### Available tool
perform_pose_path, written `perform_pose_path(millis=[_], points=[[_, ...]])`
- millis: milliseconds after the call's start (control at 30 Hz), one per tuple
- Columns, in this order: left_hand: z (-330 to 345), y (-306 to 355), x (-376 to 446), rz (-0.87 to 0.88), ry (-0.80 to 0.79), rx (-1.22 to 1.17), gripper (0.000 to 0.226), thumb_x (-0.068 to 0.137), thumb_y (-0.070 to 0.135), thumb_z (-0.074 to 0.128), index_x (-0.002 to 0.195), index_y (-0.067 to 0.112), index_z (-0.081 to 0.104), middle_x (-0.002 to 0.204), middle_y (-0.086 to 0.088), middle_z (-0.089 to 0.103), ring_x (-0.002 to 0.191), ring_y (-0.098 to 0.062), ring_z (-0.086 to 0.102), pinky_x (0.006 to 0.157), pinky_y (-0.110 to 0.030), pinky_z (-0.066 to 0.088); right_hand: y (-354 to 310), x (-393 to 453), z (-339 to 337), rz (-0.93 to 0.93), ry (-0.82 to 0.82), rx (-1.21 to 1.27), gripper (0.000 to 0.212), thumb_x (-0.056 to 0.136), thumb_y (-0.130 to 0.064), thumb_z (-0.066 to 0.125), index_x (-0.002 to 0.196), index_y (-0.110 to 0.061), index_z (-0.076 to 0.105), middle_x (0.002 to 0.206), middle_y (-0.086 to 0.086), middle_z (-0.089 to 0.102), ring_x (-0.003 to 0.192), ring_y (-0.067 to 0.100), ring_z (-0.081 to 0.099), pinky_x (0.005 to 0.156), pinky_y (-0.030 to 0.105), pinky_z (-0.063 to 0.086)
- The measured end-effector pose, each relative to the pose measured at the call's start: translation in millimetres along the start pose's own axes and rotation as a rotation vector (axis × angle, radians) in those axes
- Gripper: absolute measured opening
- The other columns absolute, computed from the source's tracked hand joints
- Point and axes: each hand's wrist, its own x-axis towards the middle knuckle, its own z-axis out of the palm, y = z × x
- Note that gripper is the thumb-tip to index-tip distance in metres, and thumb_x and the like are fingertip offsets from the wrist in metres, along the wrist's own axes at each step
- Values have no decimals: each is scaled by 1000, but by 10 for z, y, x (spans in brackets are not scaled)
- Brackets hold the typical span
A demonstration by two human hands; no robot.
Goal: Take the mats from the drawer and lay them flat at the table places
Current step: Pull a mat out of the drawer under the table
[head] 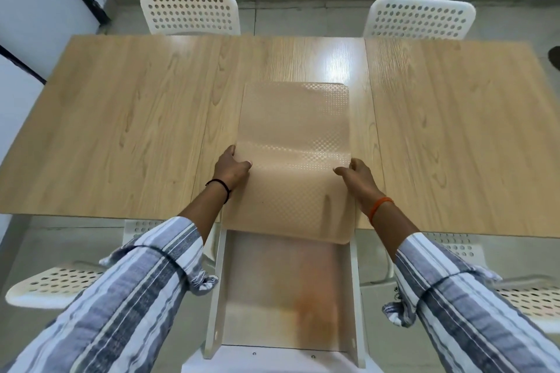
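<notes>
A translucent, dotted mat (294, 142) lies lengthwise on the middle of the wooden table (121, 130). Its near end hangs over the table's front edge, above the open white drawer (222, 297). My left hand (231, 168) grips the mat's left edge, thumb on top. At the mat's right edge my right hand (357, 174) holds it the same way. The mat bows up slightly between my hands. In the drawer lies at least one more translucent mat (288, 291), with an orange blur showing through it.
Two white perforated chairs (189, 12) (419, 17) stand at the table's far side. Two more (57, 280) (527, 297) stand at the near side, left and right of the drawer. The tabletop is bare wood on both sides of the mat.
</notes>
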Motion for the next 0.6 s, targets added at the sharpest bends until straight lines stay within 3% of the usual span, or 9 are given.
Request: perform_pose_path(millis=[67, 133, 333, 467, 600], points=[[-5, 49, 51, 10, -14, 0, 69, 92, 18, 60, 151, 7, 25, 156, -10, 31, 142, -26, 33, 110, -31, 30, -52, -25, -5, -25, -41, 31, 72, 95, -23, 59, 154, -11, 19, 158, 9, 26, 145, 26, 29, 114, 37, 28], [-19, 82, 74, -14, -11, -18, 74, 92, 23, 61, 153, 9, 21, 158, -9, 27, 143, -25, 30, 114, -35, 29, -47, -46, -24, -47, -70, 39, 76, 97, -20, 57, 156, -12, 11, 162, 7, 21, 147, 24, 25, 115, 34, 25], [2, -172, -70, -73, 125, 105, 61, 90, 26, 56, 142, 1, 39, 145, -15, 42, 127, -30, 46, 95, -33, 40, 234, -231, 32, -80, 33, -166, 69, 95, -25, 58, 153, -10, 24, 156, 11, 33, 143, 27, 34, 117, 43, 31], [74, -331, -259, -24, 138, 90, 52, 89, 25, 57, 135, 3, 48, 136, -11, 52, 124, -29, 50, 99, -35, 41, 410, -364, 168, -131, 80, -243, 68, 93, -25, 60, 151, -9, 28, 156, 9, 32, 144, 26, 30, 118, 39, 28], [126, -349, -342, -22, 142, 28, 58, 91, 27, 56, 145, 10, 41, 147, -9, 46, 135, -24, 43, 108, -34, 35, 369, -409, 220, -123, 75, -157, 66, 92, -26, 63, 149, -14, 32, 155, 6, 35, 142, 24, 34, 113, 37, 32]])
